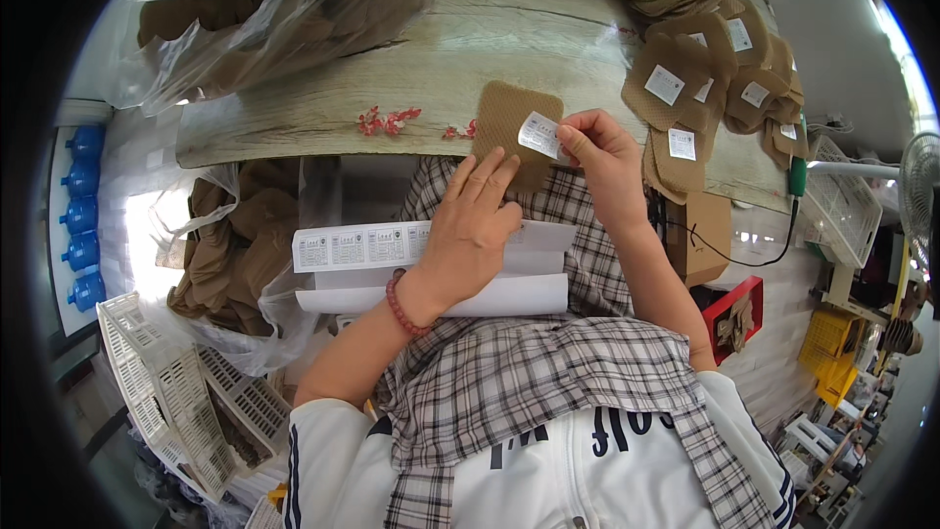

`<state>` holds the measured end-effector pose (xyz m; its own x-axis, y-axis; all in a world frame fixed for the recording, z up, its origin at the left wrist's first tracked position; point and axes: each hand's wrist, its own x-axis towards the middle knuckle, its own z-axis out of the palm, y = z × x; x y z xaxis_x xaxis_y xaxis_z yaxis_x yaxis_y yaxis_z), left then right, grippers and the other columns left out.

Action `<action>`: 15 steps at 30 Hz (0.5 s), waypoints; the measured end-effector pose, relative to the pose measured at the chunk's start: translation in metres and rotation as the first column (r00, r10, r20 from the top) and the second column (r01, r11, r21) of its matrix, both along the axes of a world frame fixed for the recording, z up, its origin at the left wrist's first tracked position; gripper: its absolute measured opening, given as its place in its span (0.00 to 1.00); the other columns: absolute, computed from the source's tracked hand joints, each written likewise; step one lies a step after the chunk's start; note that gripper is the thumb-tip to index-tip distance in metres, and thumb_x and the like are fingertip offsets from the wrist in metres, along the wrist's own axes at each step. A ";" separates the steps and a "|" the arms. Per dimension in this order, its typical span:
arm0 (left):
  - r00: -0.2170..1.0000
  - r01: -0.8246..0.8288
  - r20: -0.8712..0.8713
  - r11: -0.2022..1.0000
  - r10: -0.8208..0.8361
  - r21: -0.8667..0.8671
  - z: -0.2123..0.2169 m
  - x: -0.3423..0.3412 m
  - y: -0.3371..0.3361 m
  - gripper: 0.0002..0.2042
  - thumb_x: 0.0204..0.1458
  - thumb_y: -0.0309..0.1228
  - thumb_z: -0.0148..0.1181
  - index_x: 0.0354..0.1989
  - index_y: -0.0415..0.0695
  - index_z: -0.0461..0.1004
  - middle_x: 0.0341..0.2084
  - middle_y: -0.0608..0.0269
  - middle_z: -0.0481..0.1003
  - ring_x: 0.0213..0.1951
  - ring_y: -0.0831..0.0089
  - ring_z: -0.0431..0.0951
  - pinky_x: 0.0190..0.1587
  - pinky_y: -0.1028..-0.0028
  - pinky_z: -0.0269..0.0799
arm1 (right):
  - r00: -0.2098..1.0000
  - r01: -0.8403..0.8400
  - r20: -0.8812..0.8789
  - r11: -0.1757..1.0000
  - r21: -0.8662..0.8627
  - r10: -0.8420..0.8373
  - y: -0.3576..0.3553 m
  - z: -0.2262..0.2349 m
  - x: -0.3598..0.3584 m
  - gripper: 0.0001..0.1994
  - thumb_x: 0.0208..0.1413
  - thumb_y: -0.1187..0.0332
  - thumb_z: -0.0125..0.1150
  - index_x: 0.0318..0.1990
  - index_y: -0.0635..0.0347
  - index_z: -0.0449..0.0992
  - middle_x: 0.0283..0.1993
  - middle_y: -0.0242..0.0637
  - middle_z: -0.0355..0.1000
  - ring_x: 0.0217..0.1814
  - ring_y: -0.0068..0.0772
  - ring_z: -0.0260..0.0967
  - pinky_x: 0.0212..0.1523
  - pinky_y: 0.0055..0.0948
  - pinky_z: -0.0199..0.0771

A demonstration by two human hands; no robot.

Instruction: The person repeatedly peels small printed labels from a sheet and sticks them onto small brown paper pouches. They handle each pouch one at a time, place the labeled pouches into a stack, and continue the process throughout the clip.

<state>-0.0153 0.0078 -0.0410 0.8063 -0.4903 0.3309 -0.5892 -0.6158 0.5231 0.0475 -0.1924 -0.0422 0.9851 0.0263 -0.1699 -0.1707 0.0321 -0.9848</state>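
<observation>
A brown piece with rounded corners and a textured surface [501, 108] lies at the near edge of the table, partly overhanging it. My left hand [465, 230] rests with its fingers stretched out over the lower left of this piece. Between thumb and forefinger, my right hand [599, 152] pinches a small white printed label [536, 134] by its right edge. The label lies over the right part of the brown piece; whether it is stuck down I cannot tell. A curling sheet of printed labels [352, 248] stretches across my lap, partly hidden under my left hand and wrist.
Brown pieces bearing white labels [653, 64] are heaped at the table's right. A clear plastic bag [392, 0] of brown pieces sits far left; another bag [279, 318] is below. Red-and-white scraps [389, 121] lie on the wooden table [509, 29]. A green-handled corded tool [798, 171] hangs right.
</observation>
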 end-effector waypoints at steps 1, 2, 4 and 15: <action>1.000 -0.002 -0.008 1.000 0.002 -0.001 -0.003 0.003 0.000 0.04 0.50 0.23 0.55 0.25 0.37 0.72 0.57 0.41 0.70 0.65 0.47 0.64 0.70 0.50 0.53 | 1.000 -0.006 0.026 0.997 -0.076 0.008 0.006 -0.007 0.007 0.05 0.60 0.71 0.64 0.37 0.62 0.77 0.32 0.28 0.74 0.33 0.19 0.68 0.36 0.22 0.69; 1.000 -0.005 -0.018 1.000 0.005 -0.002 -0.007 0.006 0.000 0.04 0.51 0.23 0.55 0.25 0.37 0.72 0.57 0.41 0.70 0.65 0.48 0.64 0.70 0.50 0.53 | 0.999 -0.011 0.049 0.988 -0.153 0.019 0.012 -0.015 0.012 0.05 0.59 0.71 0.64 0.37 0.63 0.77 0.32 0.29 0.75 0.33 0.20 0.68 0.36 0.23 0.69; 0.999 -0.002 -0.046 1.000 0.001 -0.018 -0.010 0.008 0.001 0.04 0.51 0.22 0.55 0.26 0.36 0.72 0.57 0.41 0.70 0.65 0.47 0.64 0.70 0.49 0.54 | 0.996 -0.009 0.078 0.952 -0.305 0.034 0.017 -0.021 0.019 0.05 0.58 0.71 0.65 0.37 0.63 0.77 0.31 0.32 0.76 0.33 0.23 0.70 0.36 0.24 0.70; 0.996 -0.002 -0.084 0.998 -0.003 -0.062 -0.014 0.010 0.004 0.03 0.50 0.19 0.51 0.26 0.35 0.71 0.56 0.40 0.70 0.65 0.47 0.64 0.71 0.51 0.55 | 0.998 -0.001 0.055 0.821 -0.570 0.040 0.020 -0.020 0.022 0.06 0.55 0.68 0.65 0.36 0.60 0.79 0.29 0.38 0.78 0.32 0.33 0.75 0.36 0.32 0.72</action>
<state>-0.0051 0.0119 -0.0553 0.8323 -0.4712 0.2919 -0.5418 -0.5802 0.6081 0.0695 -0.1719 -0.0621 0.9944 -0.0359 -0.0996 -0.1032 -0.5408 -0.8348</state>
